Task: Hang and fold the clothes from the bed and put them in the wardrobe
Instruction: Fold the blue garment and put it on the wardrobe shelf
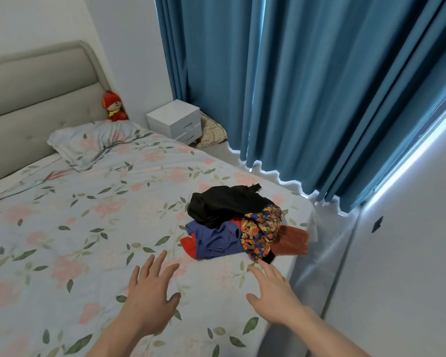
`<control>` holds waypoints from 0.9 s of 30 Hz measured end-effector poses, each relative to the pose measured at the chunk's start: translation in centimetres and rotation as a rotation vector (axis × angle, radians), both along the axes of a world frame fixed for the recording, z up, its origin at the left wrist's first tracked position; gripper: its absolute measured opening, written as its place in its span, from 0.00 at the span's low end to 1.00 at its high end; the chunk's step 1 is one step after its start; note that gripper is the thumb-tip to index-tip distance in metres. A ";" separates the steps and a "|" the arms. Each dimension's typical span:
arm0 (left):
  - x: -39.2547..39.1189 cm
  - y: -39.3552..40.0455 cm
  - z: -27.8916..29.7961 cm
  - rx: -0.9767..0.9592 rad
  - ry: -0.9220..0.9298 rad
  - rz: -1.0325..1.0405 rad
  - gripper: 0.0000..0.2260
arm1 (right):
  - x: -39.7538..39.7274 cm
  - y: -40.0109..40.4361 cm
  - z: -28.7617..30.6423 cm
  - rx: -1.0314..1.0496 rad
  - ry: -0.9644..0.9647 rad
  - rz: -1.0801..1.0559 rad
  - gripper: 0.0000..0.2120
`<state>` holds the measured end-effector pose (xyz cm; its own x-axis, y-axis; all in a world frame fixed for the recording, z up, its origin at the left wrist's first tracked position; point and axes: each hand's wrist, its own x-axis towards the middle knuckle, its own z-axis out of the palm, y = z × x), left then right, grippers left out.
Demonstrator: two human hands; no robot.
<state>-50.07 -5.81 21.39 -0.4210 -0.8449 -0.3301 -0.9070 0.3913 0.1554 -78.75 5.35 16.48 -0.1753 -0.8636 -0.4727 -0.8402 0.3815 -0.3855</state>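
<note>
Both hands were spread open and empty over the floral-print bed [88, 228], the left hand [150, 295] well short of the crumpled pile of clothes [240, 222], the right hand [276, 289] nearer, its fingertips [262, 262] just beside the pile's near edge. That pile, black cloth over blue, red and patterned pieces, lay ahead and slightly right, by the bed's curtain-side edge, its long axis running left to right. The right hand looked better placed to grasp first.

Home bedroom: bed [88, 215], curtains [294, 86].
</note>
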 end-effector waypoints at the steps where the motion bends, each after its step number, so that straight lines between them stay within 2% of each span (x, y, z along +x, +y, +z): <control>1: -0.2 0.1 -0.1 0.008 -0.003 -0.005 0.30 | 0.0 0.0 -0.2 0.003 0.001 -0.001 0.35; 9: 2.4 1.6 -2.3 0.055 -0.009 -0.016 0.28 | 1.5 0.6 -2.0 -0.034 -0.009 -0.060 0.34; 13: 2.9 1.7 -3.6 0.099 -0.012 0.030 0.27 | -0.4 -0.2 -3.0 0.006 -0.022 -0.044 0.35; 18: 0.5 -3.0 -4.7 0.075 -0.020 0.124 0.27 | -5.0 -7.4 -5.9 0.037 -0.035 -0.005 0.34; 27: -8.8 -12.5 -9.0 0.115 -0.016 0.310 0.25 | -13.8 -23.1 -15.7 0.111 -0.058 0.089 0.30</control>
<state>-58.84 -18.32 12.39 -0.1433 -0.8888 -0.4353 -0.9830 0.0767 0.1669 -92.52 -17.80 0.75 -0.0701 -0.8166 -0.5729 -0.8498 0.3497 -0.3943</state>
